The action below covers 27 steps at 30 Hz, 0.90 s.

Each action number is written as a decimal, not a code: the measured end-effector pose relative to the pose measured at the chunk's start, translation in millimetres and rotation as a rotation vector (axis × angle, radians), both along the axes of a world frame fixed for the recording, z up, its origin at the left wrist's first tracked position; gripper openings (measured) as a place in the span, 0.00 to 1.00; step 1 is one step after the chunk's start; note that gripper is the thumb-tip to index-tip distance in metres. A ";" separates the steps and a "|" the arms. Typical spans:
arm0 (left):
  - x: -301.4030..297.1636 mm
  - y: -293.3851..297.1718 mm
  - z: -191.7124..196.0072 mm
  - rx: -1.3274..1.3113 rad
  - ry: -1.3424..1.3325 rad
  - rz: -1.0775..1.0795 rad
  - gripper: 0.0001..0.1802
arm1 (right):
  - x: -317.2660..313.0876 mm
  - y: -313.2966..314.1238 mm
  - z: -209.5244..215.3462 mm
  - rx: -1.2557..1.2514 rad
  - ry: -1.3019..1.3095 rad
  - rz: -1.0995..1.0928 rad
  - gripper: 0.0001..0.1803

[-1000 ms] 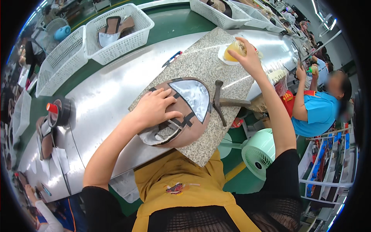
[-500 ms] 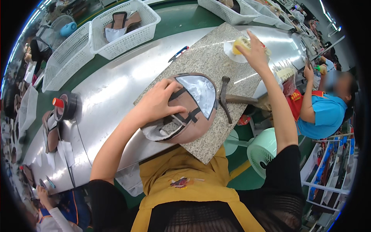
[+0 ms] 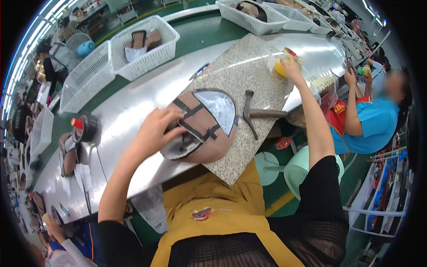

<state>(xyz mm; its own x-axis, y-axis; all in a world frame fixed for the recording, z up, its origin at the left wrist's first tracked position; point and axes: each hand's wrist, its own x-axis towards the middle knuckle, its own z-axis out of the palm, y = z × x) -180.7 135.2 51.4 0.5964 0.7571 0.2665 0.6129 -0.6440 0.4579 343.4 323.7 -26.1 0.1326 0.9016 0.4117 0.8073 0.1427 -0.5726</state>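
Note:
A brown leather piece (image 3: 222, 144), rounded and shell-like, lies on a speckled stone slab (image 3: 262, 60). It has black strips across it, a pale silvery panel and an opening at its near left. My left hand (image 3: 153, 133) is at the piece's left edge, thumb and fingers apart, the fingertips over the rim of the opening. Farther right, my right hand (image 3: 291, 70) has its fingers round a small yellow container (image 3: 280, 67) at the slab's far end. A hammer (image 3: 267, 113) with a dark head and wooden handle rests just right of the brown piece.
Small snips (image 3: 200, 71) lie at the slab's far left edge. On the metal table (image 3: 124, 115), a black tape roll (image 3: 88, 128) sits at left. White baskets (image 3: 147, 49) stand beyond. A person in blue (image 3: 378, 127) works at right, near a pale green fan (image 3: 307, 173).
My right hand has come down onto the yellow container and closed round it. My left hand has slid left off the top of the brown piece to its edge.

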 end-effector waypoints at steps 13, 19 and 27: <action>31.0 10.8 16.5 -0.051 0.052 -0.012 0.13 | -11.5 5.0 8.4 -0.276 0.238 0.000 0.54; 42.7 19.3 14.9 -0.028 0.062 -0.031 0.13 | -26.5 24.6 7.2 -0.032 0.007 -0.012 0.47; 23.6 -8.0 22.4 -0.003 0.028 0.032 0.12 | -64.4 51.3 41.5 -0.096 -0.365 0.074 0.45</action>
<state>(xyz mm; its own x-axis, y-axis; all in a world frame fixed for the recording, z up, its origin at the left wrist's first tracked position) -157.1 127.2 73.8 0.5789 0.7770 0.2475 0.6461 -0.6222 0.4421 279.0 375.0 15.4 -0.0740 0.9400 0.3331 0.9499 0.1682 -0.2634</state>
